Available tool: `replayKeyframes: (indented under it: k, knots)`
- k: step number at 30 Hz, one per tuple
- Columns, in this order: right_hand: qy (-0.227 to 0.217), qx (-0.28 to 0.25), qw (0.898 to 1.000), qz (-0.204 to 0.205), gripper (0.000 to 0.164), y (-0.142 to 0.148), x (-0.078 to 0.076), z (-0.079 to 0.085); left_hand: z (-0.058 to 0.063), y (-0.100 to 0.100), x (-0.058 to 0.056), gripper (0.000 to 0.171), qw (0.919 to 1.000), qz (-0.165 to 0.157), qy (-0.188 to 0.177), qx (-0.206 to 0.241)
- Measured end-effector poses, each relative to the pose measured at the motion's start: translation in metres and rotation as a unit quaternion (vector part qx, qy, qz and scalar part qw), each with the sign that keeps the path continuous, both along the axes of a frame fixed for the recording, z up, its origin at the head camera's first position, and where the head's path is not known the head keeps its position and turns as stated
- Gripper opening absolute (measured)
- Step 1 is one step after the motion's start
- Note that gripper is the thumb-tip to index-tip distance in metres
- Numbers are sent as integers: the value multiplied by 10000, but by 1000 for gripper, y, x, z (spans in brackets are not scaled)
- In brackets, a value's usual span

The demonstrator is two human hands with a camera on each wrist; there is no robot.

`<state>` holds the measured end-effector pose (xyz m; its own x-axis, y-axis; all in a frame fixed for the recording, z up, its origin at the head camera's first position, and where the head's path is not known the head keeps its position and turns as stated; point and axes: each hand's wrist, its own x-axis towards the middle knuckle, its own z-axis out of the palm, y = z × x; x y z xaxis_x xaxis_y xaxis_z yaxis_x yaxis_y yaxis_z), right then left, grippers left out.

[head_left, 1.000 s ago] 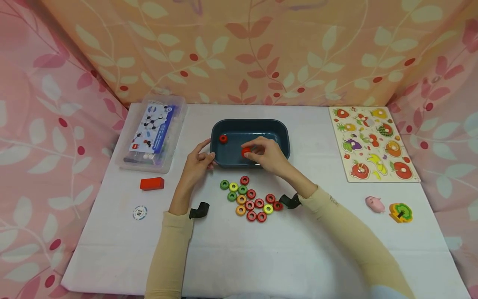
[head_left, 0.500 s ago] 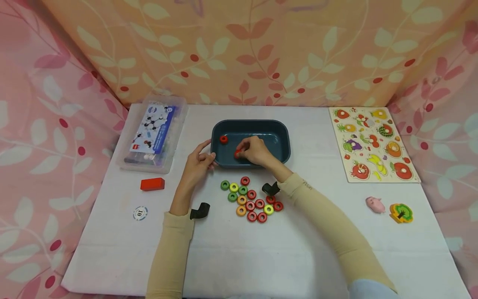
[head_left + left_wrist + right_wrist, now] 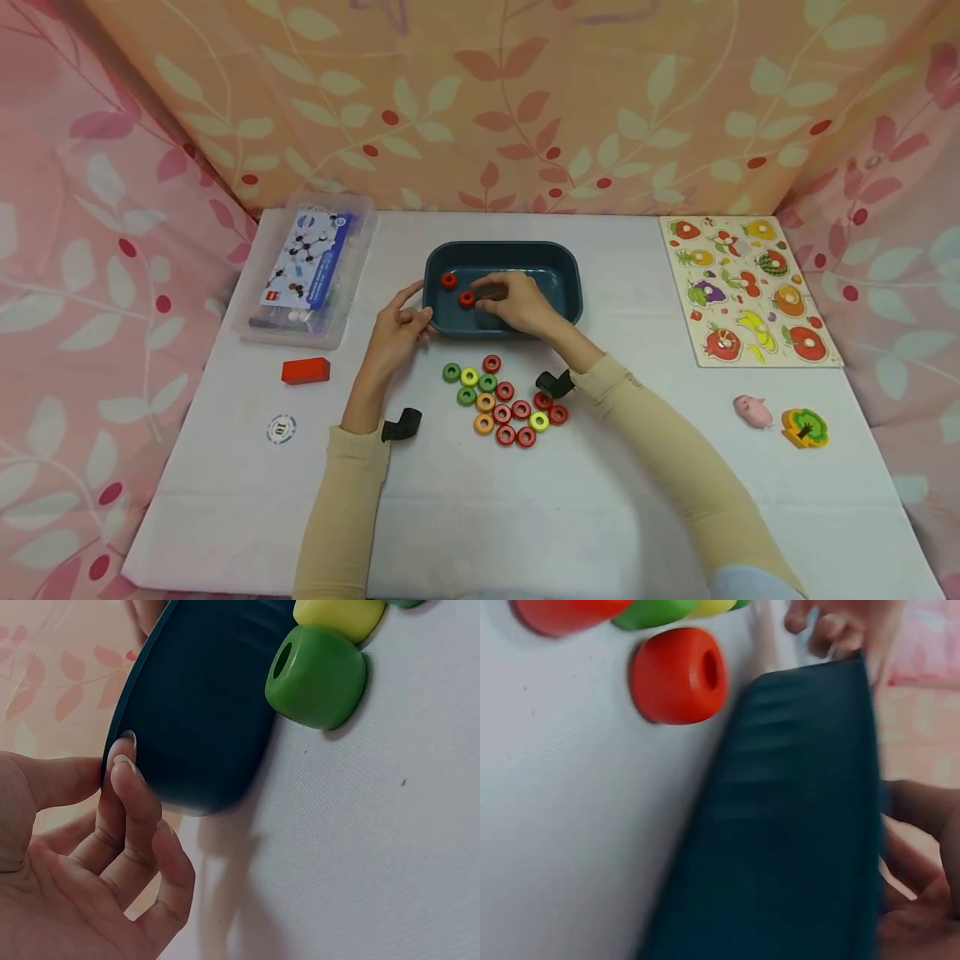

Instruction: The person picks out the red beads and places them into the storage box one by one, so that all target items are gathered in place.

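A dark blue rectangular tray [image 3: 558, 287] stands at the middle back of the table. My left hand [image 3: 400, 327] holds its left end, thumb and fingertips pinching the rim in the left wrist view. Inside lie two red ring beads, one [image 3: 444, 284] near the left wall and another [image 3: 462, 303] in front of it. My right hand [image 3: 517, 305] is over the tray, thumb and fingers parted just right of the second bead, holding nothing. Before the tray is a loose group of red, green, yellow and orange beads, including a green bead [image 3: 322, 682] and a red bead [image 3: 667, 679].
At the left are a clear plastic case [image 3: 307, 267], a red block [image 3: 306, 371] and a white-blue chip [image 3: 281, 428]. A fruit puzzle board [image 3: 750, 292], a pink pig figure [image 3: 753, 412] and a tree-shaped piece [image 3: 806, 427] lie right. Patterned curtains surround the table.
My right hand has carried a red bead leftward in the tray, set it down near the other one and let go, drawing slightly back right. My left hand has stayed put.
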<state>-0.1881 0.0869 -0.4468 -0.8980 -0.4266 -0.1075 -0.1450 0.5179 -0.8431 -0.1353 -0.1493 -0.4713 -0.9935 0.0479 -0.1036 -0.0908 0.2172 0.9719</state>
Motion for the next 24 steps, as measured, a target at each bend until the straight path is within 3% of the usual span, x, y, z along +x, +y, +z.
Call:
replayKeyframes:
  k: [7,12,16,19,24]
  knots:
    - [856,-197,9919,916,31,18,28,29,0,1,1,52,10000,32,39,37]
    - [1034,-118,9864,1274,28,30,50,46,-1,0,0,51,9999,50,-36,94]
    - [887,251,9851,1452,30,41,66,53,-2,0,0,53,9999,-5,-87,132]
    - [539,579,9842,1582,32,49,74,54,-3,0,0,54,9998,-26,-94,193]
    - [-172,1050,9756,1922,30,56,84,41,-3,0,-1,53,9998,44,-74,196]
